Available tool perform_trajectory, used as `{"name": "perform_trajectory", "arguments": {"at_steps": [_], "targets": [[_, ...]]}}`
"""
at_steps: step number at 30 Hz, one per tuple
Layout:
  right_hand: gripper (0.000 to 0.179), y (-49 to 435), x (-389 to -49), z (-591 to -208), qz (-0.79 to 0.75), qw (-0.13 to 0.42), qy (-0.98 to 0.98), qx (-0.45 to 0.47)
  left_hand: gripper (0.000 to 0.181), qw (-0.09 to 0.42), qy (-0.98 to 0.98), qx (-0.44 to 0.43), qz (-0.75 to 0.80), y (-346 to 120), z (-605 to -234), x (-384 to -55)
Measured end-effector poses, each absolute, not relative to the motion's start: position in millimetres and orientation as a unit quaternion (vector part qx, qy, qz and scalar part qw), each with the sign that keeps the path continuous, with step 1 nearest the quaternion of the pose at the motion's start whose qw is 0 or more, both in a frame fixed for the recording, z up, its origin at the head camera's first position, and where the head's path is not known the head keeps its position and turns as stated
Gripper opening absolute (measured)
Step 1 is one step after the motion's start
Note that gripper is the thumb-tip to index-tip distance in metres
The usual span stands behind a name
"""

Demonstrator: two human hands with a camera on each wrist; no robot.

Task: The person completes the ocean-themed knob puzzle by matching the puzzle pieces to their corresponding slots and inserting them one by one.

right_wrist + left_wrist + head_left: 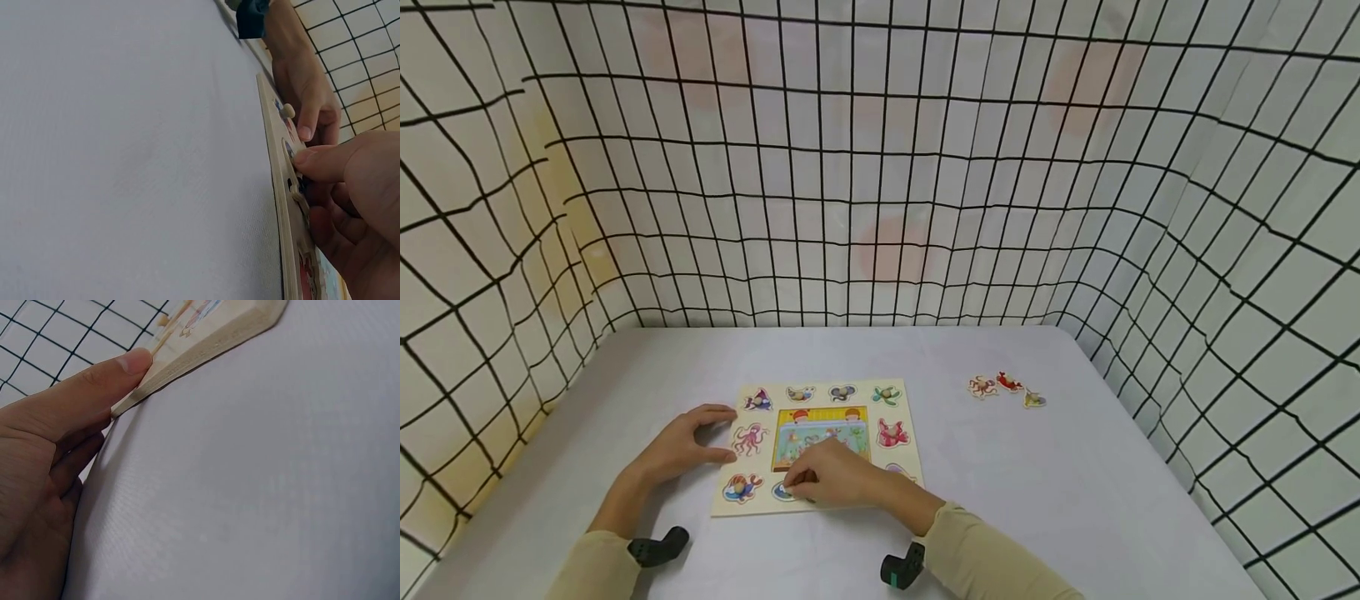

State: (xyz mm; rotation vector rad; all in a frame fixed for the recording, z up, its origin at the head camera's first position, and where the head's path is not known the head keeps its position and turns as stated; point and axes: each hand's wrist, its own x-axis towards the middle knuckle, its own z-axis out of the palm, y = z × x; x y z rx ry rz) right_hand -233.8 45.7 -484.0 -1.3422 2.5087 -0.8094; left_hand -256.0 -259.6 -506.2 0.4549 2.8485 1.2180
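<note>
A wooden peg puzzle board [726, 504] with sea-animal pieces around a central picture lies on the table. My right hand [833, 477] is over its lower edge, thumb and fingers pinching a blue puzzle piece [780, 492]. In the right wrist view that puzzle piece [296, 187] is at the board's surface, partly hidden by the fingers. My left hand [681, 446] rests at the board's left edge, thumb and fingers spread apart. From the left wrist view, the left thumb [103, 381] lies against the board's side.
Three loose pieces lie to the right on the white table [1045, 492]: an octopus piece [982, 386], a red piece [1009, 382] and a small greyish-yellow piece [1033, 399]. Black netting [880, 200] rises around the back and sides of the table.
</note>
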Motion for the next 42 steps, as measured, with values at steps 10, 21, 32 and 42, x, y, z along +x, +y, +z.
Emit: {"name": "perform_trajectory", "arguments": {"at_steps": [10, 21, 32, 42], "targets": [[0.013, 47.7, -237.6, -486.8, -0.267, 0.093, 0.833, -0.476, 0.072, 0.011, 0.908, 0.144, 0.393, -260.5, -506.7, -257.7], [0.012, 41.5, -233.8, -486.0, -0.236, 0.055, 0.847, -0.473, 0.072, 0.013, 0.91, 0.134, 0.393, -259.8, -502.6, -256.4], [0.016, 51.2, -239.1, -473.3, -0.224, 0.069, 0.866, -0.441, 0.072, 0.013, 0.909, 0.139, 0.393, -261.9, -506.1, -257.1], [0.02, 57.6, -242.7, -460.7, -0.224, 0.072, 0.874, -0.426, 0.071, 0.011, 0.906, 0.144, 0.398, -261.5, -507.4, -257.9]]}}
